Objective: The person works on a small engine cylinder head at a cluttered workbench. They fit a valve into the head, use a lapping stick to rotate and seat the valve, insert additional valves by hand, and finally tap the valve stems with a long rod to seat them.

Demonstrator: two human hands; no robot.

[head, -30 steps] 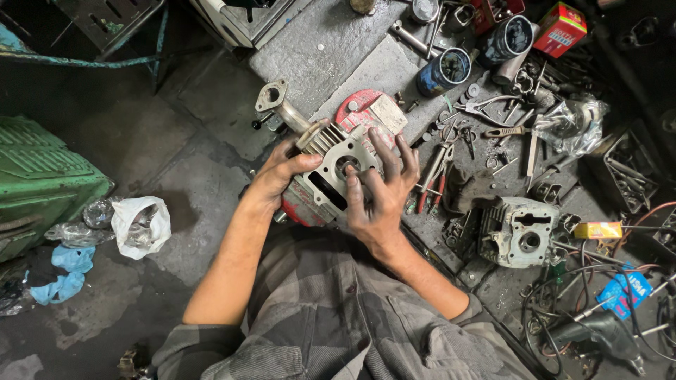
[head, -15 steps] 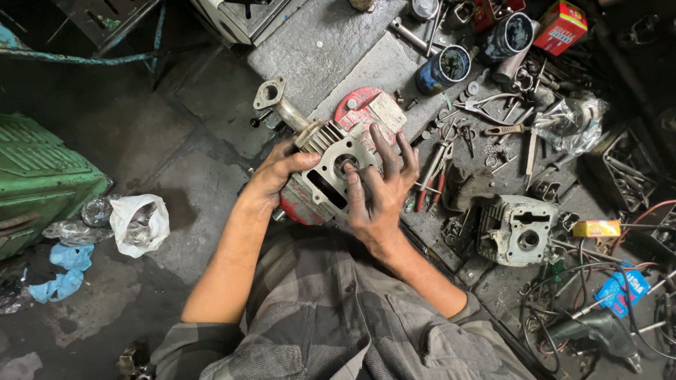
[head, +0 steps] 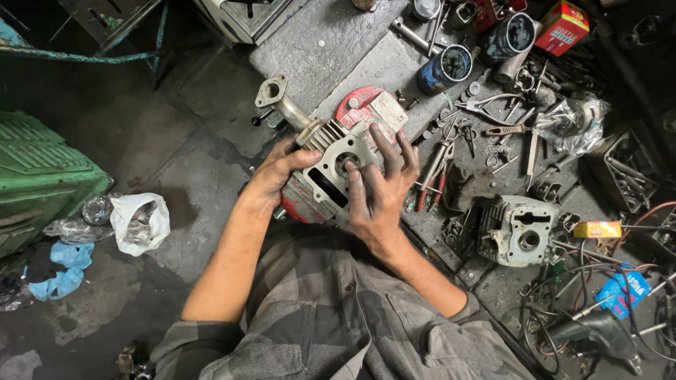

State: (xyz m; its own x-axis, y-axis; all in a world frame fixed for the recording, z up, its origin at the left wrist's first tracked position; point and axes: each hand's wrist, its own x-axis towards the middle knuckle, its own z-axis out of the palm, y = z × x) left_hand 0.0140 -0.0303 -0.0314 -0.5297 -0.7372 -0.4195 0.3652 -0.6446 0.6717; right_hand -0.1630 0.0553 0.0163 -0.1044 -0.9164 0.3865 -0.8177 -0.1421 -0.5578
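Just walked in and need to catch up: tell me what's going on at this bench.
A person seated at a cluttered concrete floor holds a finned engine cylinder in both bare hands. The left hand grips its side, while the right hand lies across its flat face, thumb at the bore. Pliers, cans and a second engine casting lie to the right.

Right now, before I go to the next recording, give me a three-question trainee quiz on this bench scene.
1. True or false: both hands touch the finned engine cylinder.
2. What lies directly right of the right hand? A) red-handled pliers B) a hammer C) a green crate
3. Fill in: a white ____ lies on the floor left of the left hand.

Key: 1 true. 2 A, the red-handled pliers. 3 plastic bag.
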